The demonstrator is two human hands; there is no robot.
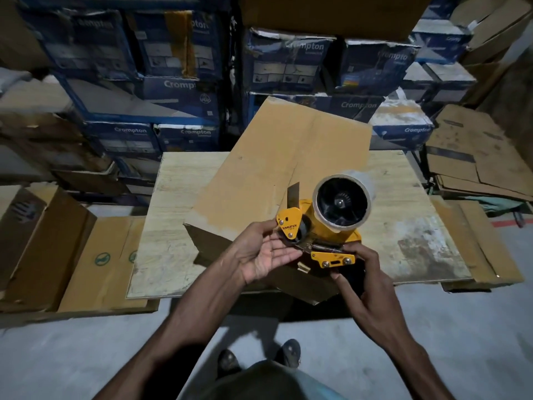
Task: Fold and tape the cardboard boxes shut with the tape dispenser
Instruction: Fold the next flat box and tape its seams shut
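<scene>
Tape dispenser (323, 229) held in both hands over the cardboard box, tape end not yet laid down.

The right hand (363, 281) curls round the black handle at 5 o'clock of the yellow frame. The left hand (265, 252) lies palm up, fingers nearly straight, thumb against the guard plate and fingertips under the roller. A short tab of tape (293, 194) stands up at 10 o'clock of the tape roll (343, 202). The step appears to be freeing that end: draw the tab down over the roller, keep the handle steady, and avoid touching the adhesive more than needed. The cardboard box (288, 157) lies skewed at 12 o'clock on the wooden surface (178, 226); whether its seam is taped cannot be told. Flattened cartons (101, 255) lie at 9 o'clock on the floor, and blue cartons (178, 88) are stacked beyond.
</scene>
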